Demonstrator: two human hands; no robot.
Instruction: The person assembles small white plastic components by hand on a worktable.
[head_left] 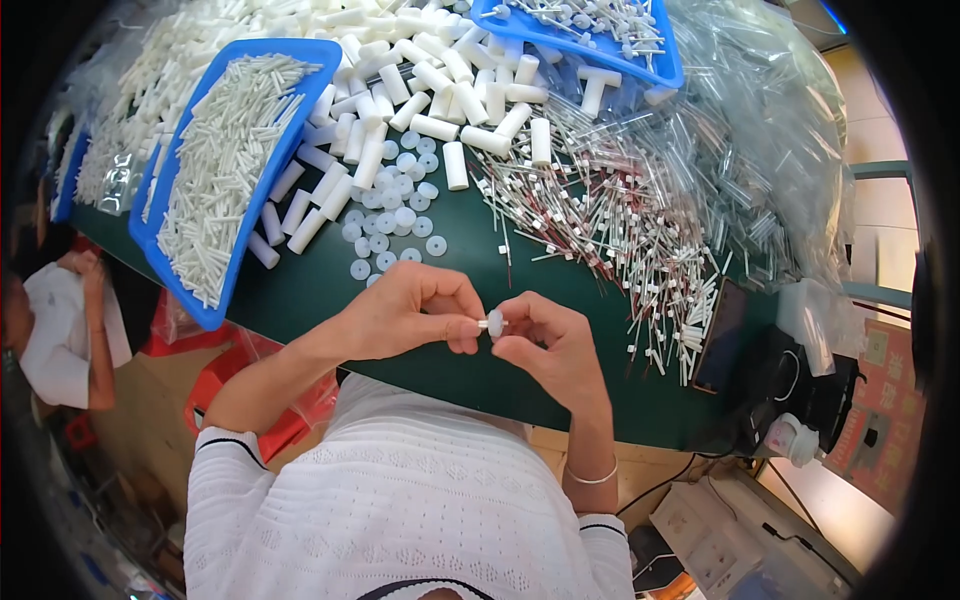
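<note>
In front of my body, over the near edge of the green table, my two hands meet at one small part. My left hand [415, 315] pinches a short thin white stick [483, 324] between thumb and fingers. A round translucent white disc [495, 322] sits at the stick's right end. My right hand [550, 345] has thumb and forefinger closed on the disc from the other side; its fingertips partly hide it. Just beyond my left hand lies a loose group of similar flat discs [387, 222], some with a visible centre hole.
A blue tray [223, 310] of short white sticks stands at left. White foam-like cylinders [455, 165] are heaped behind the discs. Thin rods with white ends [620, 240] spread at right, near a dark phone [720, 335] and plastic bags [790, 130]. Another blue tray [672, 62] holds disc-and-stick pieces. A co-worker [65, 330] sits at far left.
</note>
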